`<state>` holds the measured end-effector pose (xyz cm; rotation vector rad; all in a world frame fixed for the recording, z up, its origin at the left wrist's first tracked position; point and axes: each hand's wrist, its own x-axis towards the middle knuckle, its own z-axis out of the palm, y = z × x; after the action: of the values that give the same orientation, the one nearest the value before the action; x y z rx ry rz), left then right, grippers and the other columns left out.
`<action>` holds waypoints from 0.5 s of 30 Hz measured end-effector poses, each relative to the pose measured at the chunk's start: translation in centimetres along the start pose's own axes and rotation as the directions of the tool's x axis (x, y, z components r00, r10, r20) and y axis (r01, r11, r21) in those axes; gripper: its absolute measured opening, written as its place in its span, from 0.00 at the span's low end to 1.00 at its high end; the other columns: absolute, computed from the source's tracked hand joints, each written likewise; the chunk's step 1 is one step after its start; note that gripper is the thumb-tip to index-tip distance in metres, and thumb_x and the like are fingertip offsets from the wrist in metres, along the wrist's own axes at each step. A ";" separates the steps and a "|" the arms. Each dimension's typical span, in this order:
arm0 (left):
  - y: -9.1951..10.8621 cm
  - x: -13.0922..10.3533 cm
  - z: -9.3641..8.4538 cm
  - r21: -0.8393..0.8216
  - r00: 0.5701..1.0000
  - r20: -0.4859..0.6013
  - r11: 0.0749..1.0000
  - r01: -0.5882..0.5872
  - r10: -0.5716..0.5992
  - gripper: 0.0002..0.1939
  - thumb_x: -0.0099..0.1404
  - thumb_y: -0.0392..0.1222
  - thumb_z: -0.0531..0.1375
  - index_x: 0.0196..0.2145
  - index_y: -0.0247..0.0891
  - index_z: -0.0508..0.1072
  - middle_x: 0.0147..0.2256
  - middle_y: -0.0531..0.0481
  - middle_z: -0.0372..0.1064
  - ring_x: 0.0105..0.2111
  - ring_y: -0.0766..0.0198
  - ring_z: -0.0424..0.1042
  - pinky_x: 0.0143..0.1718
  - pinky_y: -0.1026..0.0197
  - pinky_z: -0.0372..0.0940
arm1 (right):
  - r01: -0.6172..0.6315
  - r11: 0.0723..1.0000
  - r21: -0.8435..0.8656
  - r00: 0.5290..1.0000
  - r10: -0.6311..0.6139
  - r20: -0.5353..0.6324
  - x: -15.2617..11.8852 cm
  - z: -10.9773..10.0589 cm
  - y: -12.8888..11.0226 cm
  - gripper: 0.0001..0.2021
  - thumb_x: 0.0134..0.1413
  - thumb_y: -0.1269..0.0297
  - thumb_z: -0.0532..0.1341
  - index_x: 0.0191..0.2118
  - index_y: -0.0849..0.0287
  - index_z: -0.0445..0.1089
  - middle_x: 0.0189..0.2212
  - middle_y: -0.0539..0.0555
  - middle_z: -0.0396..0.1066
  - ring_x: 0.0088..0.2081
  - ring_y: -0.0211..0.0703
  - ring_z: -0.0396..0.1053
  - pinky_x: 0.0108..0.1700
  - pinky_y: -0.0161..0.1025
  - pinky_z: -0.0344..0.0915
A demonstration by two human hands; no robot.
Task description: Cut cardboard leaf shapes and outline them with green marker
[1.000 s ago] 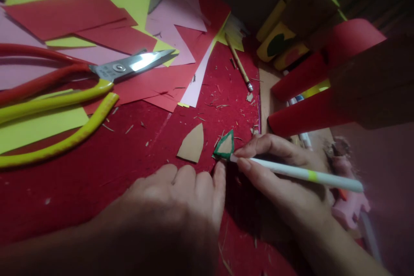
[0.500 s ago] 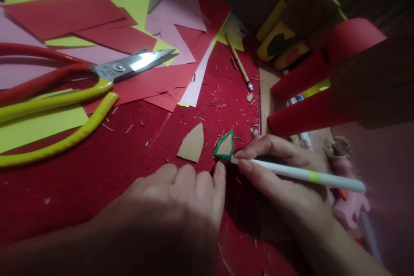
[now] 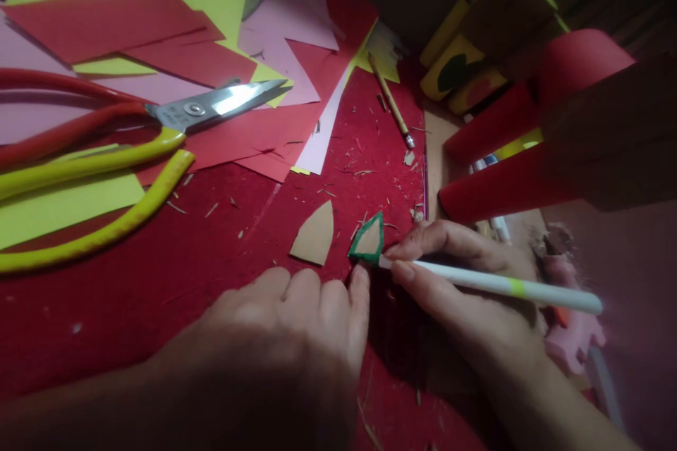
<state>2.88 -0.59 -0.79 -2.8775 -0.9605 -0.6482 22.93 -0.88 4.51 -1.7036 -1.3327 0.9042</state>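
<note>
My right hand [image 3: 465, 282] is closed around a white marker [image 3: 486, 280] with a yellow-green band. The marker's tip touches the lower right edge of a small pointed cardboard piece [image 3: 371, 234], which has a green border and a bare tan middle. My left hand [image 3: 301, 317] is curled on the red surface, its rightmost fingertip pressed against that piece's bottom edge. Its other fingertips are hidden beneath the knuckles. Just left of the green-edged piece lies a plain tan cardboard piece [image 3: 314, 236] of similar pointed shape.
Scissors [image 3: 206, 107] with red and yellow handles lie at left over red, pink and yellow paper sheets [image 3: 121, 21]. A pencil [image 3: 390, 102] and scattered shavings are on the red surface [image 3: 238, 225]. Red paper rolls [image 3: 508, 173] and a pink object [image 3: 574, 338] are at right.
The marker and right hand have shifted very slightly right. The left hand and both cardboard pieces look almost unchanged.
</note>
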 end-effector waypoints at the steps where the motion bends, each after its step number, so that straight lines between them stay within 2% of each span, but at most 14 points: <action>1: 0.0 0.1 -0.2 0.022 1.000 0.019 1.000 -0.013 0.013 0.15 0.70 0.33 0.62 0.53 0.36 0.80 0.26 0.53 0.66 0.25 0.57 0.64 0.30 0.52 0.62 | -0.003 1.000 -0.002 1.000 0.003 0.000 0.0 0.0 0.0 0.06 0.51 0.68 0.74 0.26 0.53 0.81 0.21 0.50 0.80 0.21 0.39 0.74 0.21 0.30 0.67; 7: -0.1 0.1 -0.6 0.044 0.998 0.057 0.999 -0.022 0.020 0.14 0.72 0.35 0.62 0.52 0.37 0.81 0.27 0.52 0.67 0.27 0.58 0.64 0.31 0.53 0.62 | -0.005 1.000 -0.002 0.999 0.005 0.032 0.1 0.0 0.2 0.05 0.52 0.67 0.74 0.27 0.53 0.82 0.21 0.51 0.81 0.21 0.40 0.74 0.22 0.31 0.68; 11: -0.2 -0.1 -0.1 0.083 0.998 0.031 0.995 -0.051 0.048 0.20 0.72 0.35 0.61 0.59 0.36 0.78 0.26 0.54 0.65 0.26 0.58 0.64 0.29 0.53 0.62 | -0.005 1.000 0.004 1.000 0.005 0.030 0.1 0.0 0.1 0.04 0.52 0.66 0.74 0.28 0.53 0.82 0.23 0.51 0.82 0.23 0.40 0.76 0.23 0.31 0.69; 15: -0.3 0.2 -0.8 0.107 0.991 0.116 0.991 -0.078 0.065 0.20 0.70 0.32 0.62 0.58 0.36 0.79 0.26 0.52 0.69 0.26 0.58 0.68 0.28 0.54 0.66 | -0.015 0.999 0.031 1.000 0.015 0.013 0.1 0.0 -0.1 0.06 0.49 0.67 0.76 0.26 0.53 0.81 0.21 0.50 0.80 0.21 0.40 0.73 0.21 0.32 0.67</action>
<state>2.59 -0.40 -0.03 -2.8605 -0.8704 -0.4177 22.92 -0.73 4.64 -1.6890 -1.3095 0.9410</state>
